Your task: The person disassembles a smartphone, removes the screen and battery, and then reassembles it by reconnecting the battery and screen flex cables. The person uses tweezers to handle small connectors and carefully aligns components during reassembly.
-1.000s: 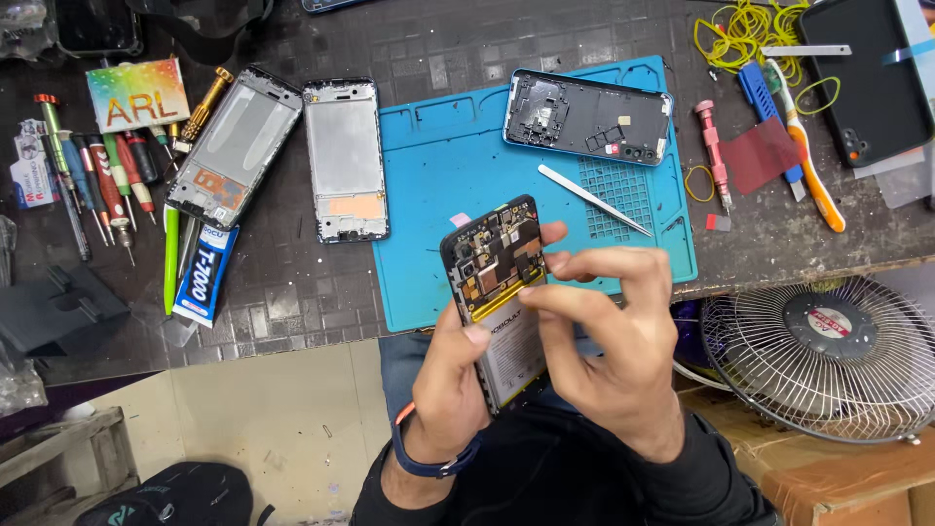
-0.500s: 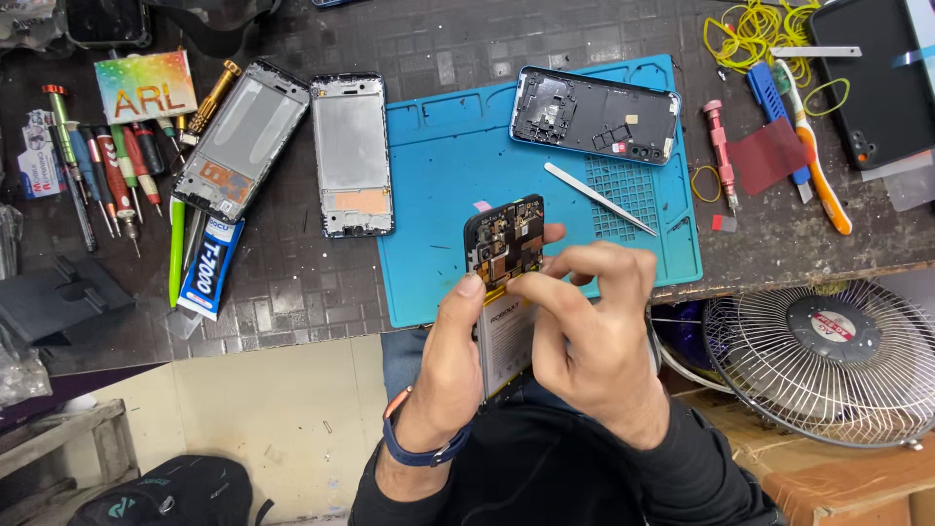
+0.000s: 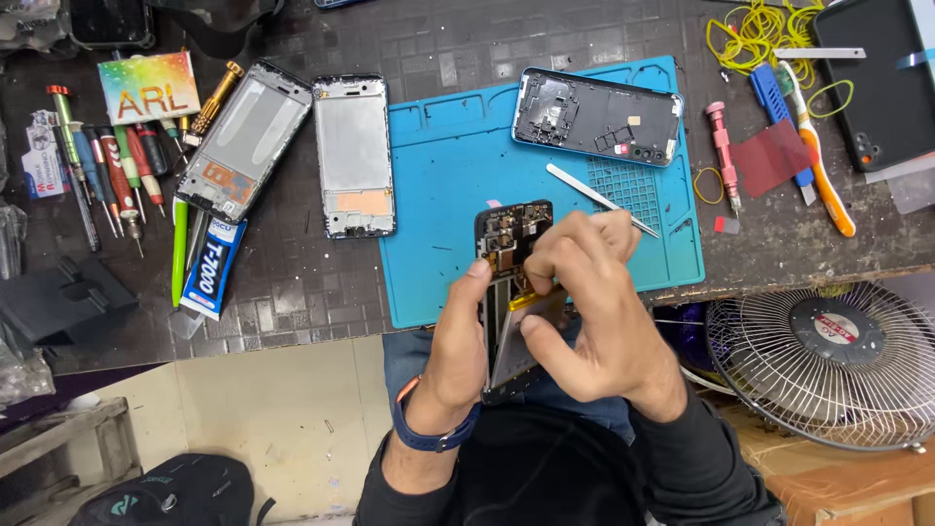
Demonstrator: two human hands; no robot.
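An opened phone (image 3: 508, 244), its circuit board and a yellow ribbon cable exposed, is held upright over the near edge of the blue work mat (image 3: 448, 166). My left hand (image 3: 458, 346) grips its left side, thumb on the edge. My right hand (image 3: 594, 312) covers the right side, and its fingertips pinch at the board near the phone's middle. Both hands hide the phone's lower half. Steel tweezers (image 3: 596, 198) lie on the mat just beyond my right fingers.
A phone back shell (image 3: 596, 115) lies at the mat's far right. Two phone frames (image 3: 355, 156) (image 3: 243, 141) rest left of the mat, beside screwdrivers (image 3: 107, 180) and a glue tube (image 3: 212, 265). A fan (image 3: 828, 360) stands at the lower right. Brushes and yellow wire lie at the far right.
The phone has turned from tilted to upright and come lower, toward me. My right fingers have shifted onto the board's middle.
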